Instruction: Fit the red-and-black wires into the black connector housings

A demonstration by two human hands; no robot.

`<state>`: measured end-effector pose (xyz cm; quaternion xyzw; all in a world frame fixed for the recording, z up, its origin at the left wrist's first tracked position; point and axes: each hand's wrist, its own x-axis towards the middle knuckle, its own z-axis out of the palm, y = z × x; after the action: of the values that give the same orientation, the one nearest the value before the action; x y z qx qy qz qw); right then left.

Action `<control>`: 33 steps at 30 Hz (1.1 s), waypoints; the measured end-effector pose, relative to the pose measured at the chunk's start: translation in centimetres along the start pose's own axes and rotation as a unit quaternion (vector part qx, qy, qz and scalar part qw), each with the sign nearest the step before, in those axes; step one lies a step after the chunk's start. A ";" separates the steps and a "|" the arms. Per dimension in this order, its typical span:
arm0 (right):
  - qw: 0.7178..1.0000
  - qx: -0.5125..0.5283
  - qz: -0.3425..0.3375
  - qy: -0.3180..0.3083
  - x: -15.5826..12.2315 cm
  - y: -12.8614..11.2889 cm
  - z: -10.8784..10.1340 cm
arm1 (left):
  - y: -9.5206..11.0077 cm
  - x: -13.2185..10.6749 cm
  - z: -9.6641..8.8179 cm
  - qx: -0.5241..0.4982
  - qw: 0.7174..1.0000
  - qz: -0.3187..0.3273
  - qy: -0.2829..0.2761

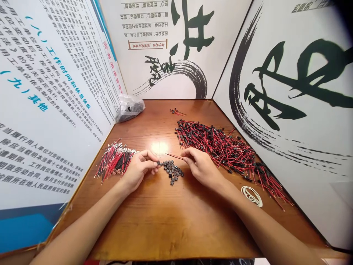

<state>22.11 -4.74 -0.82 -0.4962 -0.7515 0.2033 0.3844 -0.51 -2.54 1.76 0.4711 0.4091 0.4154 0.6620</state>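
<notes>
My left hand [142, 165] pinches a small black connector housing [159, 163] between thumb and forefinger. Just right of it, a loose heap of similar black housings [173, 171] lies on the wooden table. My right hand [198, 163] is closed on a thin red wire [173, 156], whose free end points left toward the other hand, apart from the housing. Whether a second wire runs along with it is too fine to tell. Close behind my left hand sits a bundle of red and black wires [114, 162] with pale ends.
A large pile of red and black wires with black connectors [215, 147] spreads along the right side. Cream-coloured rings [252, 195] lie near it. At the back left stands a clear plastic bag [130, 108] of dark parts. Printed panels [165, 84] enclose the table on three sides.
</notes>
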 end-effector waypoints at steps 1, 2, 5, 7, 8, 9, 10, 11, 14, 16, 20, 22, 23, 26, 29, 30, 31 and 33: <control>1.000 0.013 -0.015 0.000 0.0 -0.4 -0.3 | 0.0 0.0 0.0 0.005 1.000 0.002 -0.004; 0.999 0.024 -0.031 -0.003 -0.1 -0.8 -0.5 | 0.0 -0.1 0.0 0.009 1.000 0.004 -0.008; 0.996 0.031 -0.076 -0.025 -0.4 -1.9 -0.9 | 0.1 -0.2 0.0 0.017 1.000 0.005 -0.019; 0.995 0.026 -0.092 -0.038 -0.6 -2.3 -0.9 | 0.2 -0.3 0.0 0.021 1.000 0.006 -0.023; 0.994 0.024 -0.096 -0.043 -0.6 -2.5 -0.8 | 0.3 -0.4 0.0 0.022 0.999 0.010 -0.024; 0.994 0.024 -0.098 -0.044 -0.7 -2.6 -0.9 | 0.4 -0.4 0.1 0.024 0.999 0.015 -0.025; 0.994 0.025 -0.100 -0.042 -0.7 -2.6 -0.9 | 0.5 -0.5 0.1 0.026 0.999 0.019 -0.026; 0.994 0.028 -0.101 -0.036 -0.8 -2.6 -0.9 | 0.6 -0.6 0.1 0.030 0.999 0.025 -0.026; 0.993 0.043 -0.105 -0.012 -0.7 -2.6 -1.2 | 0.9 -0.8 0.3 0.039 0.998 0.035 -0.018; 0.993 0.052 -0.108 -0.002 -0.7 -2.8 -1.4 | 1.0 -0.9 0.4 0.036 0.999 0.039 -0.009; 0.993 0.052 -0.109 0.008 -0.6 -3.1 -1.7 | 1.2 -1.0 0.5 0.030 0.999 0.038 -0.005; 0.992 0.050 -0.112 0.009 -0.6 -3.1 -1.7 | 1.2 -1.0 0.5 0.030 0.999 0.035 -0.007; 0.992 0.048 -0.115 0.008 -0.6 -3.1 -1.6 | 1.2 -1.0 0.5 0.029 0.999 0.034 -0.008; 0.992 0.033 -0.119 0.000 -0.7 -2.9 -1.4 | 1.2 -0.9 0.5 0.030 0.999 0.030 -0.007; 0.991 0.017 -0.130 -0.006 -0.8 -2.9 -1.3 | 1.1 -0.9 0.5 0.028 0.999 0.027 -0.002; 0.991 0.014 -0.134 -0.010 -0.8 -2.9 -1.4 | 1.1 -0.9 0.5 0.026 0.999 0.025 -0.001; 0.990 0.012 -0.138 -0.016 -0.8 -2.9 -1.4 | 1.1 -0.8 0.5 0.024 0.999 0.024 0.001; 0.990 0.003 -0.140 -0.028 -0.8 -3.0 -1.5 | 1.2 -0.9 0.6 0.020 1.000 0.018 0.005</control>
<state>21.67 -6.87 1.87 -0.3792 -0.8232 0.1639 0.3895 -0.41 -3.27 3.15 0.4897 0.4120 0.4212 0.6427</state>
